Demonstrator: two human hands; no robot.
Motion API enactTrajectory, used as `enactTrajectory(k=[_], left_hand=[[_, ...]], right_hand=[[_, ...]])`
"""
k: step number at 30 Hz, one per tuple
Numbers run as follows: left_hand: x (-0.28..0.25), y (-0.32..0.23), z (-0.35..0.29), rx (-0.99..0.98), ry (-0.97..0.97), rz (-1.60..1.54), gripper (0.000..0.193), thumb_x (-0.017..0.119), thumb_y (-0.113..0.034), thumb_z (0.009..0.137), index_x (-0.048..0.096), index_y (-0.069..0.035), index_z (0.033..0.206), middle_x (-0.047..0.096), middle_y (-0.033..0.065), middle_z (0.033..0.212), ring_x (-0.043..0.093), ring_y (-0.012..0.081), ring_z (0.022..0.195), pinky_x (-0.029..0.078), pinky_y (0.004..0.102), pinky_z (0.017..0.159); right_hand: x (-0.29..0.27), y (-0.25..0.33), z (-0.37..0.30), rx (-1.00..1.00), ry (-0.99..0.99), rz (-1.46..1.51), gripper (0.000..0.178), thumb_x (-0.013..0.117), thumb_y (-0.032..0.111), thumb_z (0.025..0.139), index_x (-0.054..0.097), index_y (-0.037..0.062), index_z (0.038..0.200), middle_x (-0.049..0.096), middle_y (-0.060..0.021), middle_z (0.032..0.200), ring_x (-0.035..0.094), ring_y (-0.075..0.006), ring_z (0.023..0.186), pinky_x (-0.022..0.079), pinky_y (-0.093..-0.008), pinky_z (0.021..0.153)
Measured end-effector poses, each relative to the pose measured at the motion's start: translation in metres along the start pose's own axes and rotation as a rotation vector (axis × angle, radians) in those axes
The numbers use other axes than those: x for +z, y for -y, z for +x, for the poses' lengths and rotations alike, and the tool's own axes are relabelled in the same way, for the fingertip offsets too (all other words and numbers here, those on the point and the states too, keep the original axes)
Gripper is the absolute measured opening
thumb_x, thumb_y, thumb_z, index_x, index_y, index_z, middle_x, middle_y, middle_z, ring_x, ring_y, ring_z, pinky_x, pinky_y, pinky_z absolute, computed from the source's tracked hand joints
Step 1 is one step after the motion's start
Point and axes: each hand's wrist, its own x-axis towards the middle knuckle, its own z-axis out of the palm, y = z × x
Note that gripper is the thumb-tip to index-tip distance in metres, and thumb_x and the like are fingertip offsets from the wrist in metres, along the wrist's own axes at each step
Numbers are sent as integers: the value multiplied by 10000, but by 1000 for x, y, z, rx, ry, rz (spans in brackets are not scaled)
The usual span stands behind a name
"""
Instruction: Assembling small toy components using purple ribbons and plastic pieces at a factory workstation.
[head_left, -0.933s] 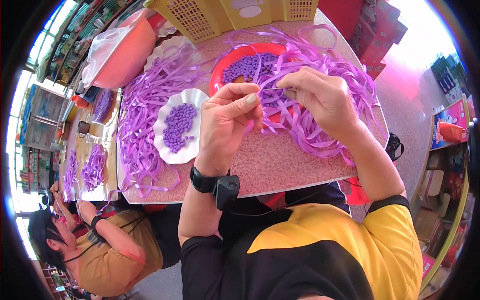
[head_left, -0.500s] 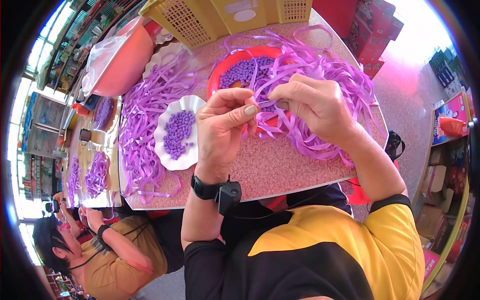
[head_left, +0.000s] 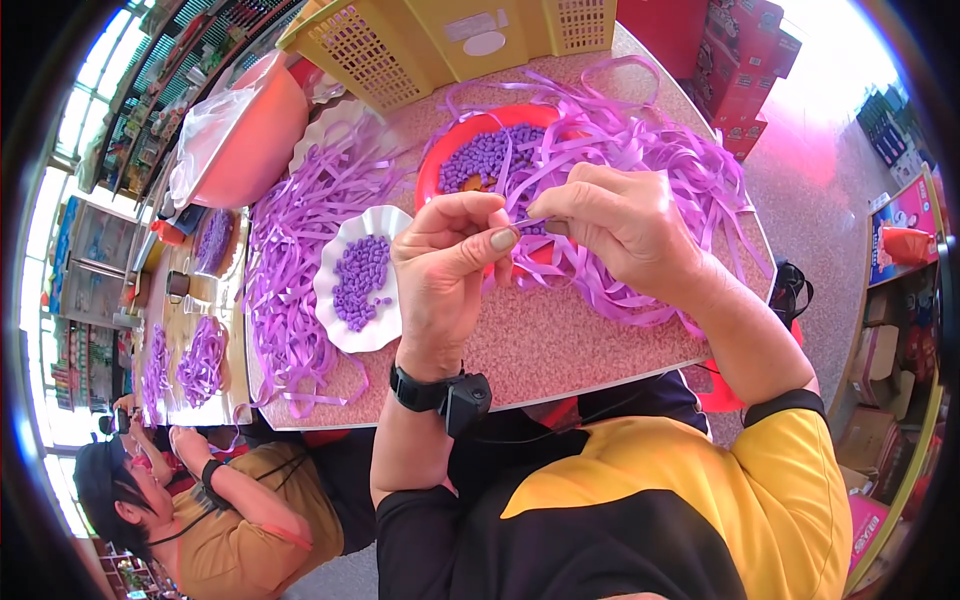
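Observation:
Both my hands meet above the table, fingertips nearly touching. My left hand (head_left: 440,275) pinches thumb against fingers, and my right hand (head_left: 625,225) pinches from the other side. A narrow purple ribbon (head_left: 523,223) runs between the two pinches; any bead at the fingertips is too small to make out. Just beyond them sits a red plate (head_left: 428,180) of purple beads (head_left: 485,155), partly hidden by my hands. Loose purple ribbons (head_left: 690,200) are heaped over its right side. A white scalloped dish (head_left: 350,338) with more purple beads (head_left: 358,280) lies left of my left hand.
A yellow crate (head_left: 440,60) stands at the table's far edge, with an orange basin (head_left: 260,140) to its left. Another ribbon heap (head_left: 300,240) covers the table's left side. A co-worker (head_left: 240,500) sits at left, at an adjoining table (head_left: 170,300). Red boxes (head_left: 740,80) are stacked far right.
The fingertips of my right hand have shifted slightly left and down, closer to my left thumb. The strand between them looked pale before and shows purple now. The whole view has shifted slightly.

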Motion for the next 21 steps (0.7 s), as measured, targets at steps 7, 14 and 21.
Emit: enactTrajectory(k=[7, 14, 21], left_hand=[[1, 0, 0, 4, -7, -24, 259, 695, 77, 816, 648, 23, 1065, 661, 116, 867, 620, 172, 668, 486, 267, 536], [0, 0, 0, 12, 10, -46, 255, 696, 72, 821, 645, 26, 1066, 659, 117, 866, 621, 173, 671, 490, 265, 535], [1, 0, 0, 1, 3, -50, 254, 694, 73, 822, 646, 21, 1066, 658, 114, 861, 621, 172, 667, 491, 265, 531]], right_hand=[[-2, 0, 1, -9, -13, 0, 224, 709, -48, 778, 684, 25, 988, 613, -94, 746, 623, -222, 643, 488, -323, 546], [-5, 0, 0, 10, -11, 25, 204, 695, -65, 781, 687, 19, 967, 619, -101, 753, 628, -231, 656, 498, -322, 563], [-3, -1, 1, 5, -10, 3, 201, 706, -56, 768, 694, 29, 950, 611, -81, 732, 624, -226, 643, 492, -319, 551]])
